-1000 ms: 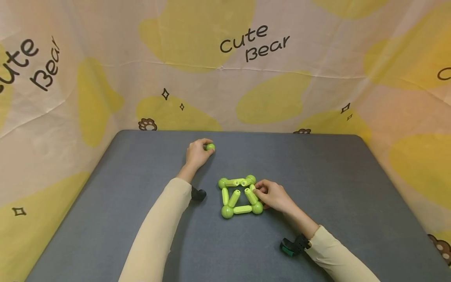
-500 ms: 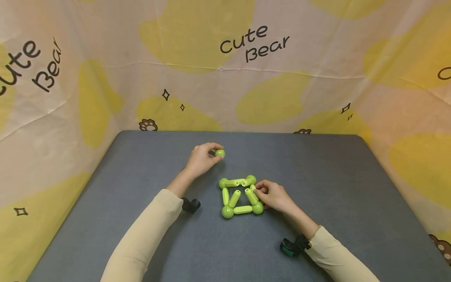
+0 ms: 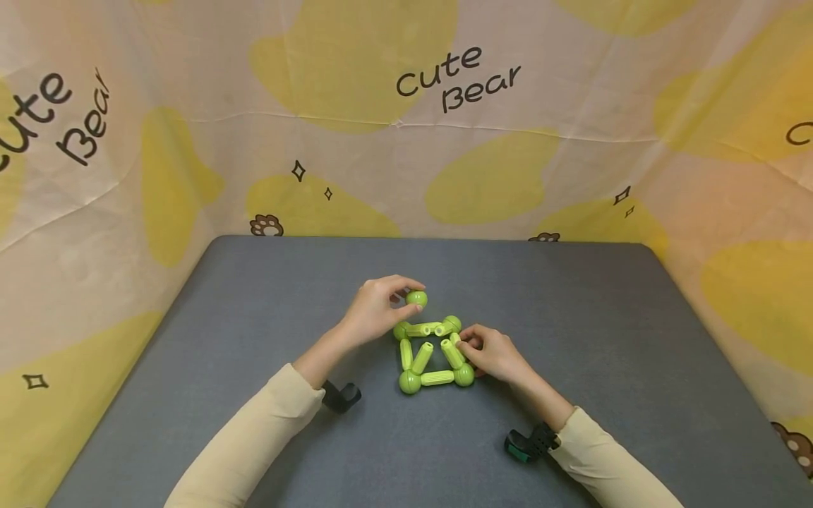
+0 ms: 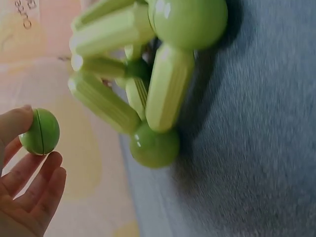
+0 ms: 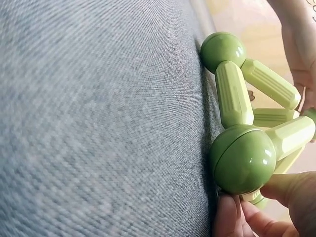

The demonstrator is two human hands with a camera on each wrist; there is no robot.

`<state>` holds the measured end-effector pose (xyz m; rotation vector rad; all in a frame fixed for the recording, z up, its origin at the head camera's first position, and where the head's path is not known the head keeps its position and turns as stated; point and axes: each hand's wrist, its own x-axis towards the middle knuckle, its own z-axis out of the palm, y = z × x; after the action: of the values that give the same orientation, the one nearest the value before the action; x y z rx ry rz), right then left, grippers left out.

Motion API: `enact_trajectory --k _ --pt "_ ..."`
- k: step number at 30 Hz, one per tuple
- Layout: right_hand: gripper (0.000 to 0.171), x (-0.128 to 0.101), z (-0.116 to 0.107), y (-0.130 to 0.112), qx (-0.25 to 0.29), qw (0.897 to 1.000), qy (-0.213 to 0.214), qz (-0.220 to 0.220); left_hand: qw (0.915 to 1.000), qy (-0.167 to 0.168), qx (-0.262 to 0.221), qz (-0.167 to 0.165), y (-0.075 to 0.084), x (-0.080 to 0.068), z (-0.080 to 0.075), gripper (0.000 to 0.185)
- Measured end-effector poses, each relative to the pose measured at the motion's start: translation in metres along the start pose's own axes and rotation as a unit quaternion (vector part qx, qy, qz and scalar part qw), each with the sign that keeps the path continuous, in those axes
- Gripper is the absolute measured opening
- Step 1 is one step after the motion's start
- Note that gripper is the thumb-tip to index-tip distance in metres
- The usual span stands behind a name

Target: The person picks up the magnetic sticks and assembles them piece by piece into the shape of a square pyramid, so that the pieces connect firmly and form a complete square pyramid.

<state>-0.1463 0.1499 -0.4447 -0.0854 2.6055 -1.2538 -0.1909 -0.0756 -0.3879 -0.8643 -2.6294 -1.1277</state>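
In the head view my left hand pinches a loose green ball between thumb and fingers, above the back side of a square frame. The left wrist view shows a seam round this ball. The green ball-and-rod frame lies on the table, with a ball at each corner joined by lighter green rods. From the corner balls, short rods slant up and inward with free ends. My right hand pinches the frame's right side rod, beside the near right corner ball; its fingertips are partly hidden there.
The grey table has rounded far corners. Behind and beside it hangs a printed cloth. Dark wrist devices show at the left wrist and the right wrist.
My left hand has carried the loose ball rightward and nearer, from the far part of the table to over the frame's back side. The right hand and frame have stayed in place.
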Motion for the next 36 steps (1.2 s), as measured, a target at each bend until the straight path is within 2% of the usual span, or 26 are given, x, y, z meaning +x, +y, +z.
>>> enact_trajectory --k 8,13,20,36 --pt "0.018 0.000 -0.001 -0.001 -0.001 1.000 -0.005 -0.001 0.9985 -0.029 -0.012 0.044 0.017 -0.009 0.003 0.028" --pt "0.019 0.000 -0.001 -0.001 -0.001 1.000 -0.008 -0.005 0.9971 -0.042 -0.030 0.056 0.022 -0.013 0.008 0.028" --pt "0.018 0.000 -0.001 0.000 -0.005 1.000 -0.009 -0.010 0.9961 -0.061 -0.030 0.057 0.020 -0.021 0.019 0.028" --pt "0.018 0.000 0.001 0.000 -0.009 1.000 -0.005 -0.010 0.9955 -0.054 -0.040 0.067 0.017 -0.025 0.024 0.028"
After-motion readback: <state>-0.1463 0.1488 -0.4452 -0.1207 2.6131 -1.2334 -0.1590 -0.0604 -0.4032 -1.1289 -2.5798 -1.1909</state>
